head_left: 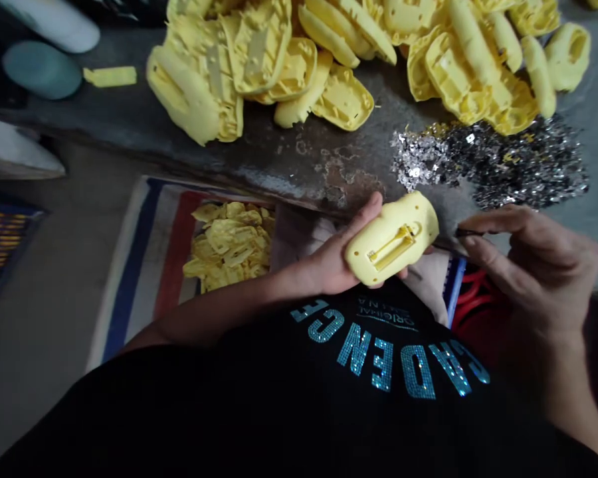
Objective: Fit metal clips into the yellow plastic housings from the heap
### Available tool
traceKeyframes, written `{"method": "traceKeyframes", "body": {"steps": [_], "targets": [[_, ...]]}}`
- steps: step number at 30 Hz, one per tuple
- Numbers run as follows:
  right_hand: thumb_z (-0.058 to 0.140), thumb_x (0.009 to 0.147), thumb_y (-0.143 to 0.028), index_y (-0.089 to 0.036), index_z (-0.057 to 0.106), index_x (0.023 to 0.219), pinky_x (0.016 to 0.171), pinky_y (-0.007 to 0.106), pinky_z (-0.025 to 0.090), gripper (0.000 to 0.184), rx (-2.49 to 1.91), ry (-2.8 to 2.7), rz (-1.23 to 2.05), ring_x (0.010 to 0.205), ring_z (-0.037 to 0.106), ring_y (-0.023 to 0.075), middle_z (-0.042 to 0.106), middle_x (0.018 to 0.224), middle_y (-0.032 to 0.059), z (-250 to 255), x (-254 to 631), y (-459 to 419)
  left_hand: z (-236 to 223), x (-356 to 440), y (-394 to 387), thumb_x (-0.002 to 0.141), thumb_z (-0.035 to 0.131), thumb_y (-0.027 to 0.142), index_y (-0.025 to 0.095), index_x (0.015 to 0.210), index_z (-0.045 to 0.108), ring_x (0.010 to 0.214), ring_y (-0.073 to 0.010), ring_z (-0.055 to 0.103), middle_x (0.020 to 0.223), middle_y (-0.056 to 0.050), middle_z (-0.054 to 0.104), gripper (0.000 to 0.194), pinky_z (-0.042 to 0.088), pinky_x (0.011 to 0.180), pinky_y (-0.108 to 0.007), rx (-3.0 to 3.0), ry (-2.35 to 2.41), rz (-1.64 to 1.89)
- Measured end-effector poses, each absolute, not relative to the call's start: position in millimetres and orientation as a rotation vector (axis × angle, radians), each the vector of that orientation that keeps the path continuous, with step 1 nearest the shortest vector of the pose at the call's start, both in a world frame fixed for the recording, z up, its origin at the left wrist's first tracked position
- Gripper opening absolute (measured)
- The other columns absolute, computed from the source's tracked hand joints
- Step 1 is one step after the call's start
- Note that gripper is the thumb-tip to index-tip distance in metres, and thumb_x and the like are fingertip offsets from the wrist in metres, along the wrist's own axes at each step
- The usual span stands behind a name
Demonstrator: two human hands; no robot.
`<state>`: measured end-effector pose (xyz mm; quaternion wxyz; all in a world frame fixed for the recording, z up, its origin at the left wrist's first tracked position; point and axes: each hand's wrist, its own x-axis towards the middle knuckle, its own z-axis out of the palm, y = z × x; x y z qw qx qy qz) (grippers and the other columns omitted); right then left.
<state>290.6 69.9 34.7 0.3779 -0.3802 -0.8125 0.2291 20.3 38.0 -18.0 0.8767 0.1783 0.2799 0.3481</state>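
Note:
My left hand (331, 262) is wrapped round a yellow plastic housing (393, 240), thumb along its upper edge. An oblong battery compartment lies open on the side facing me, with small metal parts showing at its end and screw holes round it. To the right, apart from the housing, my right hand (545, 265) pinches a small dark piece (469, 232) between thumb and forefinger. That piece looks like one of the small metal clips in the loose pile (518, 166) just above this hand, but it is too small to be sure.
Heaps of yellow housing shells (259, 60) cover the back of the grey worktable (299, 156). A striped sack (144, 245) holding many yellow parts (234, 242) is below the table edge at left. A teal rounded object (42, 70) and a yellow strip (110, 76) are at upper left.

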Motion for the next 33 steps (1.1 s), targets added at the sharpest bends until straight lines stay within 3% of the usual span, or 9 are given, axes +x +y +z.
{"method": "traceKeyframes", "body": {"steps": [6, 10, 13, 19, 24, 28, 33], "targets": [[0.085, 0.105, -0.011, -0.027, 0.08, 0.12, 0.08, 0.039, 0.06, 0.023, -0.794, -2.281, 0.54, 0.089, 0.08, 0.0214, 0.086, 0.103, 0.0015, 55, 273, 62, -15, 25, 32, 0.105, 0.067, 0.088, 0.02, 0.139, 0.081, 0.071, -0.0225, 0.076, 0.093, -0.008, 0.085, 0.077, 0.06, 0.058, -0.029, 0.463, 0.562, 0.755], [0.08, 0.11, -0.014, -0.028, 0.076, 0.122, 0.078, 0.037, 0.061, 0.019, -0.748, -2.381, 0.412, 0.087, 0.076, 0.0205, 0.083, 0.103, 0.002, 58, 273, 62, -7, 30, 30, 0.106, 0.061, 0.092, 0.019, 0.134, 0.08, 0.081, -0.0288, 0.08, 0.08, -0.007, 0.079, 0.08, 0.067, 0.068, -0.036, 0.615, 0.563, 0.765], [0.08, 0.111, -0.013, -0.027, 0.074, 0.122, 0.078, 0.035, 0.061, 0.019, -0.71, -2.423, 0.368, 0.087, 0.073, 0.0192, 0.081, 0.103, 0.0019, 64, 273, 60, -4, 31, 28, 0.107, 0.059, 0.092, 0.019, 0.135, 0.08, 0.091, -0.0328, 0.083, 0.09, -0.01, 0.083, 0.081, 0.07, 0.075, -0.041, 0.655, 0.545, 0.762], [0.079, 0.111, -0.011, -0.028, 0.075, 0.128, 0.083, 0.037, 0.062, 0.024, -0.703, -2.467, 0.38, 0.091, 0.075, 0.021, 0.083, 0.108, 0.0027, 72, 272, 55, 6, 33, 23, 0.105, 0.072, 0.085, 0.02, 0.13, 0.081, 0.084, -0.0253, 0.081, 0.11, -0.011, 0.089, 0.07, 0.068, 0.074, -0.035, 0.575, 0.556, 0.76], [0.08, 0.11, -0.013, -0.027, 0.077, 0.125, 0.08, 0.037, 0.062, 0.021, -0.722, -2.559, 0.275, 0.09, 0.077, 0.0224, 0.084, 0.105, 0.0031, 77, 270, 53, 20, 38, 19, 0.115, 0.064, 0.077, 0.019, 0.146, 0.076, 0.122, -0.0318, 0.083, 0.131, -0.013, 0.086, 0.067, 0.068, 0.102, -0.039, 0.409, 0.62, 0.756], [0.077, 0.112, -0.014, -0.027, 0.076, 0.124, 0.08, 0.038, 0.061, 0.018, -0.709, -2.614, 0.179, 0.088, 0.075, 0.0221, 0.083, 0.104, 0.003, 81, 269, 52, 18, 39, 18, 0.112, 0.066, 0.08, 0.02, 0.146, 0.077, 0.124, -0.0349, 0.081, 0.133, -0.016, 0.086, 0.07, 0.07, 0.099, -0.044, 0.39, 0.572, 0.744], [0.075, 0.113, -0.015, -0.025, 0.073, 0.126, 0.08, 0.039, 0.059, 0.017, -0.711, -2.691, 0.064, 0.088, 0.07, 0.0234, 0.082, 0.104, 0.0051, 81, 268, 48, 14, 38, 18, 0.111, 0.072, 0.076, 0.022, 0.135, 0.082, 0.121, -0.0338, 0.082, 0.129, -0.014, 0.086, 0.06, 0.072, 0.094, -0.042, 0.38, 0.553, 0.743]]}}
